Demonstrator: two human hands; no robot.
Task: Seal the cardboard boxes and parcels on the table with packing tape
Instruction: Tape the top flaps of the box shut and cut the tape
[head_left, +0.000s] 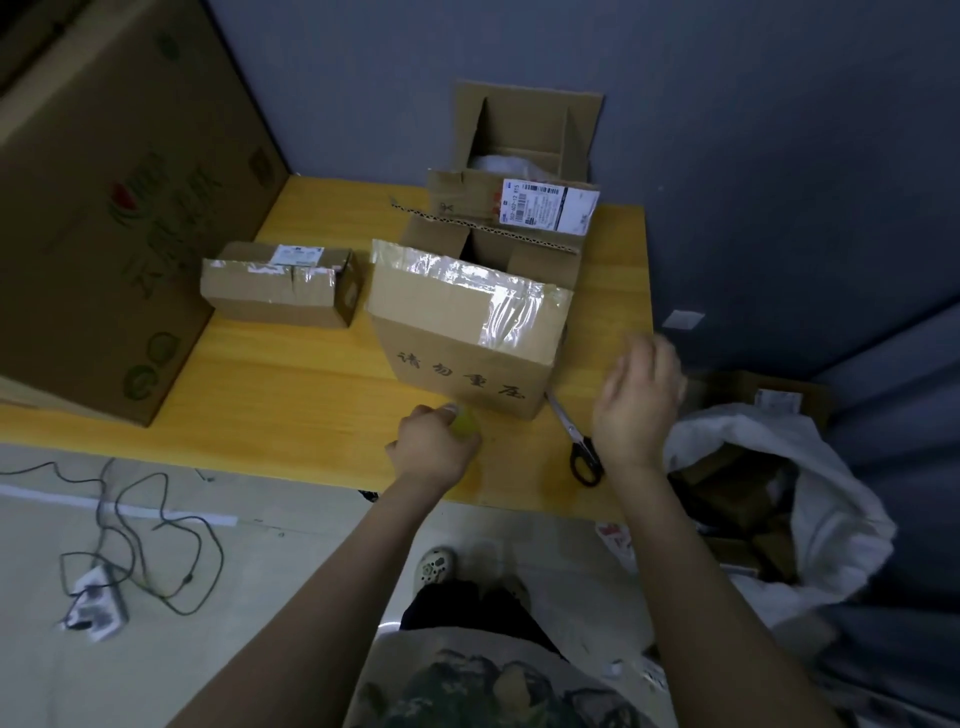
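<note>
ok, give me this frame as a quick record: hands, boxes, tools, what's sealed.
left hand: grips a small yellow-green object, identity unclear, just in front of the front box
right hand: raised right of the front box, blurred, nothing visible in it
front box: flaps closed, clear tape on top
small parcel: taped, labelled, left of front box
open box: behind front box, flaps up, unsealed
scissors: flat on table, at front box's right corner
</note>
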